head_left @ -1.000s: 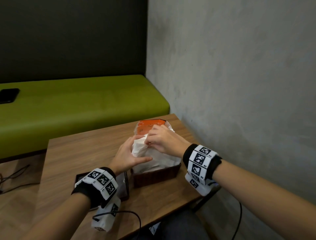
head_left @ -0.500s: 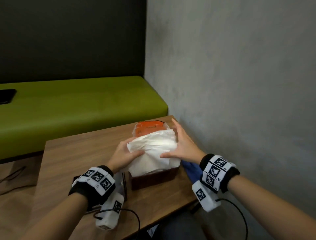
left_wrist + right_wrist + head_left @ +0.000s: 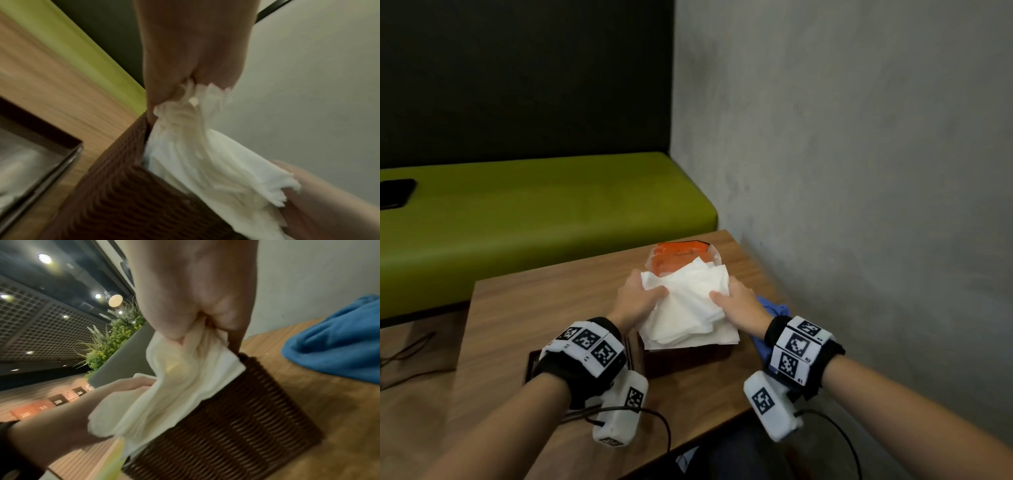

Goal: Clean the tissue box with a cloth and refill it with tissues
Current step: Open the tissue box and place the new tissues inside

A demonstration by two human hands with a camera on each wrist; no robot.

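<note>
Head view shows the left hand [image 3: 637, 301] and right hand [image 3: 736, 301] each pinching an edge of the white stack of soft paper tissues [image 3: 688, 305], which sits half in the dark brown woven tissue box [image 3: 688, 359] on the wooden surface [image 3: 544, 308]. Light and floppy, the stack looks likely to fan and crumple; supporting both short edges low and pressing evenly seems safest.

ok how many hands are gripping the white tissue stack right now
2. The left hand grips the white tissue stack at its left edge, and the right hand grips its right edge, over the brown woven tissue box.
</note>
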